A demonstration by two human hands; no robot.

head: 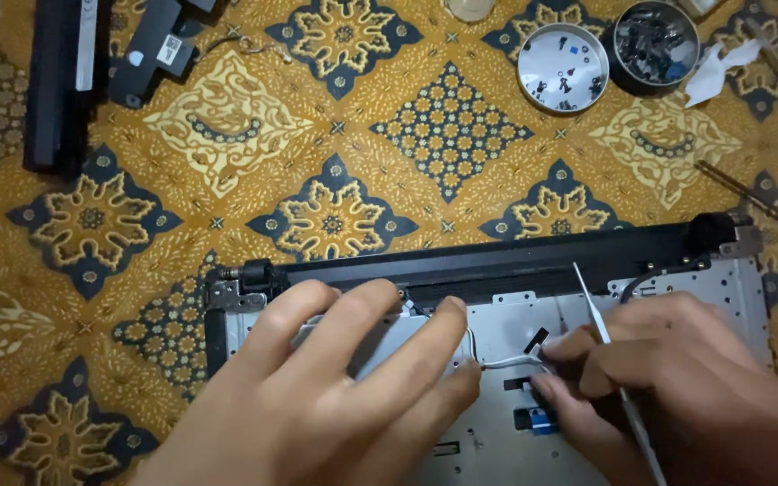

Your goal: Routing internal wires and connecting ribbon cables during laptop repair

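Underneath, the opened silver-grey metal laptop chassis (677,288) (black hinge bar along top) lies flat; left hand (335,396) spread open on it, right hand (677,378) pinching a thin white wire (506,362) and white spudger (601,328).

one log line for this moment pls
left hand pressing laptop chassis | right hand holding white tool by white cable

A single head-worn camera looks steeply down, almost from overhead, and faces away from the wearer across a worktop spread with a patterned gold and blue cloth (227,126). It sits close: the left hand (335,396) and right hand (677,378) fill the bottom edge, partly cropped, over an opened laptop chassis (497,270). Two round metal tins (562,67) lie at the far top edge.
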